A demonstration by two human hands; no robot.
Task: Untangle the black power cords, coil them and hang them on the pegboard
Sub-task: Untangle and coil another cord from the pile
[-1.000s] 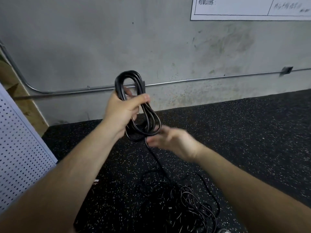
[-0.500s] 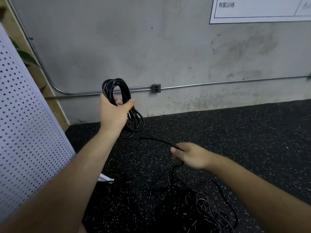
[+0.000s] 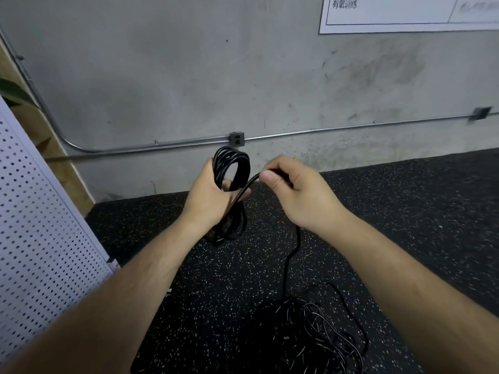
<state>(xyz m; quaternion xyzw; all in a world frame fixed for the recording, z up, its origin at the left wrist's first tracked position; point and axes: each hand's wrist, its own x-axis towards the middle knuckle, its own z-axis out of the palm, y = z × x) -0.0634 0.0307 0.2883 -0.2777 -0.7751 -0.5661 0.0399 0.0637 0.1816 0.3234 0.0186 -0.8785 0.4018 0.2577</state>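
My left hand (image 3: 206,197) grips a coil of black power cord (image 3: 232,160), several loops standing above the fist and hanging below it. My right hand (image 3: 295,193) pinches the free strand of the same cord (image 3: 294,247) between thumb and fingers, level with the coil and just to its right. From that hand the strand drops to a tangled pile of black cords (image 3: 313,333) on the floor. The white pegboard (image 3: 35,238) leans at the left edge, apart from both hands.
Speckled black rubber flooring (image 3: 405,225) runs to a grey concrete wall. A metal conduit with an outlet box (image 3: 237,139) crosses the wall behind the coil. A white sign (image 3: 405,12) hangs at top right. A plant leaf (image 3: 16,94) shows beyond the pegboard.
My right hand rose from low near the floor, pulling the strand up beside the coil. My left hand with the coil moved toward the middle of the view.
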